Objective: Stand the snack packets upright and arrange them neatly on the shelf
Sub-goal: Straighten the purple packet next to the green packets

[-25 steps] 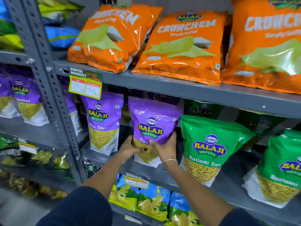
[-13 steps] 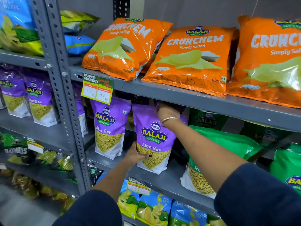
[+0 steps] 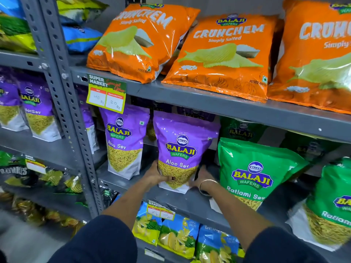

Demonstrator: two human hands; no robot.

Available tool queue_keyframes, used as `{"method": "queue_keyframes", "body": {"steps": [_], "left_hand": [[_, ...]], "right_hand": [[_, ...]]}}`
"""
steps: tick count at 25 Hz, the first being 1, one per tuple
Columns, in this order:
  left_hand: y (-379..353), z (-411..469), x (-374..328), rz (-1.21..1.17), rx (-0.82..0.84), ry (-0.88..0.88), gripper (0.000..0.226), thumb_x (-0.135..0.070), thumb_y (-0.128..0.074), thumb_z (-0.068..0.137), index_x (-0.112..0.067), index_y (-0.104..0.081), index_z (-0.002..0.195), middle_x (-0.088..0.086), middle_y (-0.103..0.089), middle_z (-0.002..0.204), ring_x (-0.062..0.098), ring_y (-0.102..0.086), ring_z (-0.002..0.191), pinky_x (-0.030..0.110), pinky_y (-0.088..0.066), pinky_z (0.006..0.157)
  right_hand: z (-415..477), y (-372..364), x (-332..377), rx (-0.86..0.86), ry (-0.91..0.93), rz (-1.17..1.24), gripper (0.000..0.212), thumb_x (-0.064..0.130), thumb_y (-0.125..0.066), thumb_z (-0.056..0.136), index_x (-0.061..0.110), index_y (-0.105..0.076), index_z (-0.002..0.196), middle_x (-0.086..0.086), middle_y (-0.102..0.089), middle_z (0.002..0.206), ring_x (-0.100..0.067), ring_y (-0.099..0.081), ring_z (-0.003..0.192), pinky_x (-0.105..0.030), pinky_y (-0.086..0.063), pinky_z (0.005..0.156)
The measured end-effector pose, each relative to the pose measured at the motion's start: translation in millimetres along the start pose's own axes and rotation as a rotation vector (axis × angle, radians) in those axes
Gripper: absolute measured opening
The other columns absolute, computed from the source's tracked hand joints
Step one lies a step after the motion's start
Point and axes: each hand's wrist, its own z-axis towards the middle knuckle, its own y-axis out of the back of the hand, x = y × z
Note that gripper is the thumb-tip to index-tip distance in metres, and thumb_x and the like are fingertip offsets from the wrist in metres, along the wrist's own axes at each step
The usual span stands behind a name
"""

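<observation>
A purple Aloo Sev packet stands upright on the grey middle shelf. My left hand grips its lower left side, thumb across the front. My right hand, with a bangle on the wrist, holds the lower right side, fingers partly hidden behind the packet. A second purple Aloo Sev packet stands upright to its left. To the right stands a green Ratlami Sev packet, leaning a little, and another green packet at the far right.
Orange Crunchem bags lean on the upper shelf. A price tag hangs from that shelf's edge. Blue chip bags fill the lower shelf. A perforated grey upright divides off the left bay with more purple packets.
My right hand came down from the top of the purple packet to its lower right side. The packet now stands straighter, held at the base by both hands.
</observation>
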Motion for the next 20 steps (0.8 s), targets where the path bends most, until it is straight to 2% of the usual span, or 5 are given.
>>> {"method": "queue_keyframes", "body": {"steps": [3,10,15,17,20], "left_hand": [[5,3,8,0.009,-0.028,-0.013,0.091,-0.01,-0.082,0.062,-0.003,-0.032,0.137,0.016,-0.052,0.137,0.027,-0.049,0.127,0.033,-0.039,0.1],[13,-6,6,0.101,-0.035,0.022,0.08,-0.011,-0.077,0.071,-0.002,-0.031,0.136,0.016,-0.05,0.135,0.029,-0.048,0.126,0.033,-0.041,0.095],[-11,-44,-14,0.459,0.255,0.477,0.024,-0.026,-0.061,0.084,-0.006,-0.054,0.096,0.006,-0.045,0.07,0.016,-0.047,0.061,0.031,-0.042,0.065],[-41,-51,-28,0.484,0.463,0.444,0.02,-0.027,-0.055,0.089,-0.01,-0.05,0.08,0.002,-0.047,0.071,0.012,-0.049,0.061,0.03,-0.047,0.066],[-98,-43,-45,0.324,0.432,0.151,0.056,-0.023,-0.068,0.08,-0.006,-0.041,0.126,0.003,-0.053,0.115,0.02,-0.056,0.103,0.038,-0.047,0.084]], "right_hand": [[11,-20,-2,-0.017,0.05,0.534,0.097,0.003,-0.084,0.051,0.0,-0.033,0.133,-0.016,-0.052,0.135,-0.024,-0.053,0.118,-0.026,-0.051,0.09],[1,-30,10,-0.093,-0.054,0.342,0.078,0.018,-0.08,0.069,-0.001,-0.034,0.129,-0.016,-0.056,0.129,-0.032,-0.054,0.12,-0.037,-0.045,0.095],[-43,-8,-56,0.399,-0.44,0.034,0.035,0.03,-0.057,0.089,0.005,-0.047,0.067,-0.009,-0.057,0.037,-0.018,-0.059,0.035,-0.03,-0.051,0.066],[-73,21,-84,0.479,-0.593,0.022,0.026,0.025,-0.049,0.094,0.003,-0.055,0.082,-0.015,-0.071,0.058,-0.018,-0.072,0.056,-0.029,-0.053,0.089],[-91,71,-132,0.121,-0.515,-0.051,0.034,0.018,-0.059,0.089,-0.003,-0.049,0.115,-0.019,-0.061,0.112,-0.028,-0.061,0.106,-0.035,-0.046,0.094]]}}
